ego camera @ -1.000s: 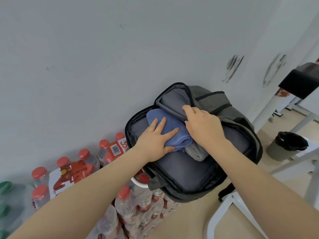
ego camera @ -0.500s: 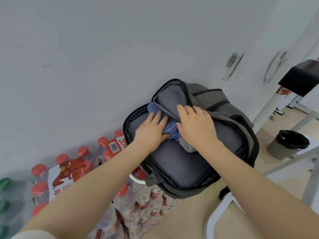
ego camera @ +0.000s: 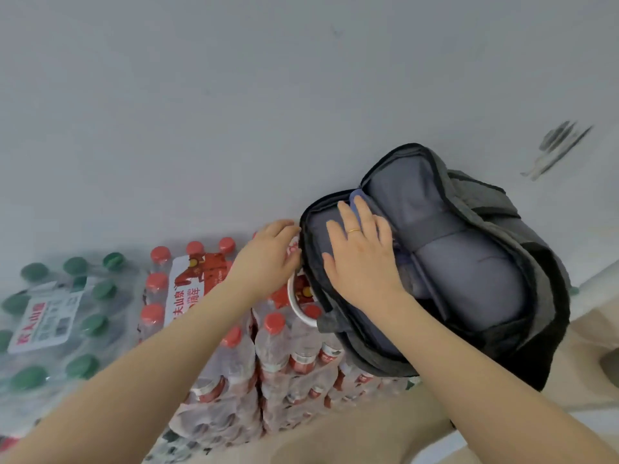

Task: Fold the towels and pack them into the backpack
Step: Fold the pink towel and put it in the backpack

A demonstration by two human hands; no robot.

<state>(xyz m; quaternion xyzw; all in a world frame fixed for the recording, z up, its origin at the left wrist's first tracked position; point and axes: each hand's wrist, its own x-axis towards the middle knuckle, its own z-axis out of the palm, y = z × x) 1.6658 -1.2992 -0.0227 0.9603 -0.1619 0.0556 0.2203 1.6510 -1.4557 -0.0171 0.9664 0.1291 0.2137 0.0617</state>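
The grey backpack (ego camera: pixel 502 279) lies open on a stool against the wall, its flap raised. Only a sliver of the blue towel (ego camera: pixel 355 198) shows inside, at the top of the main compartment; the other towel is hidden. My right hand (ego camera: pixel 361 252), with a ring on it, lies flat with straight fingers on the compartment's inner lining, and its fingertips press on the blue towel. Just outside the bag, my left hand (ego camera: pixel 268 252) curls its fingers round the backpack's black zippered left rim.
Shrink-wrapped packs of red-capped water bottles (ego camera: pixel 274 333) stand directly under and left of the bag. Green-capped bottles (ego camera: pixel 70 296) lie further left. The stool's white rim (ego camera: pixel 296 306) shows at the bag's edge. A grey wall is behind, beige floor below.
The blue and grey towels have gone down into the backpack and are almost hidden. My left hand left the towel for the bag's left rim. My right hand now presses inside.
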